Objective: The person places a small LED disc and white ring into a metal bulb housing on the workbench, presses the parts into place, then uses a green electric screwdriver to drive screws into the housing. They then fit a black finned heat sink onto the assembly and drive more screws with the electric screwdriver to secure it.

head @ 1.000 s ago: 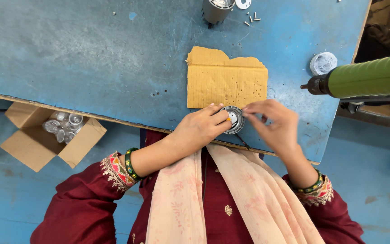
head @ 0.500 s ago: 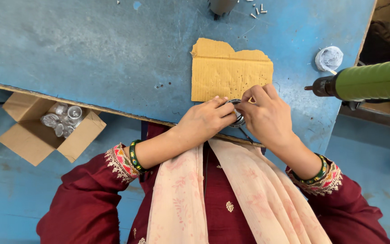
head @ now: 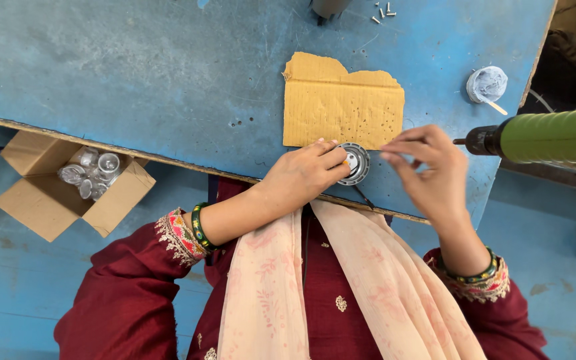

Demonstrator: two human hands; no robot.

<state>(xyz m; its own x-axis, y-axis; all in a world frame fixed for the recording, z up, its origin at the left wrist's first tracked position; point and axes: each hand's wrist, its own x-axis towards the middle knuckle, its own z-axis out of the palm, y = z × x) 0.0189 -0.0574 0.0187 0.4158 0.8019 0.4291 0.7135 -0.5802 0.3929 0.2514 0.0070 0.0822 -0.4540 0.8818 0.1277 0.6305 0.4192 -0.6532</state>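
Left hand (head: 301,177) gripping round metal part (head: 355,164), right hand (head: 428,170) pinched beside it, cardboard sheet (head: 341,107), green drill (head: 548,137) near.

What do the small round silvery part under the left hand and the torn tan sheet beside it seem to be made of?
The small round silvery part looks like metal, perhaps cast aluminium: dull grey shine and a ridged rim, though plated plastic cannot be ruled out. The torn tan sheet looks like corrugated cardboard: matte brown face, ragged top edge, many small punched holes. The left hand pins the part to the blue table.
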